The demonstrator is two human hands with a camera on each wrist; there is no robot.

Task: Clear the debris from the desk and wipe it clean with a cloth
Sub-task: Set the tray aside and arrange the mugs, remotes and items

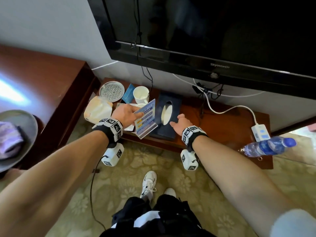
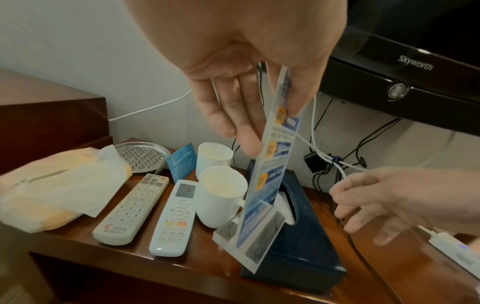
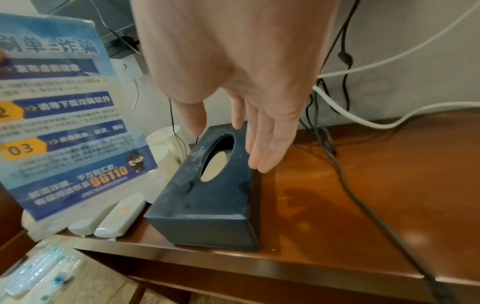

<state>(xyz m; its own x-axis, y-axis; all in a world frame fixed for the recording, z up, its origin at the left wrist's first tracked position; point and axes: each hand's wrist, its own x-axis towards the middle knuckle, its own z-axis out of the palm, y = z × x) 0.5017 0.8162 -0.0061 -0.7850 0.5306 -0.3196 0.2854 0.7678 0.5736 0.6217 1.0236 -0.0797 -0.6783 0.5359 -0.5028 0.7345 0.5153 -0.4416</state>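
Head view first, going left to right: at about 9 o'clock on the desk (image 1: pixel 213 124) sits a soft orange tissue pack (image 1: pixel 98 109), with a round metal strainer tray (image 1: pixel 112 91) just behind it at 11 o'clock. From the left wrist view, two remotes (image 2: pixel 153 209) lie side by side next to the pack, and two white mugs (image 2: pixel 221 197) stand just right of them.

Then the left hand (image 1: pixel 126 114): it's pinching the top of an acrylic sign stand (image 1: pixel 145 118), thumb on the printed face and fingers (image 2: pixel 233 115) pressed flat on the back. The stand is tilted and its base looks lifted off the wood, hanging in front of the mugs and overlapping the near left corner of the dark blue tissue box (image 3: pixel 213 189).

Right hand (image 1: pixel 179 124) holds nothing, fingers straight and loosely together, hovering over the box's right edge at roughly 3 o'clock of the oval opening. Can't tell if the fingertips (image 3: pixel 262 162) actually touch the lid.

Further right the desk top has smudgy stains, a black cable, a white adapter (image 1: pixel 259 132), and a blue water bottle (image 1: pixel 268 146) lying at the 4 o'clock corner.
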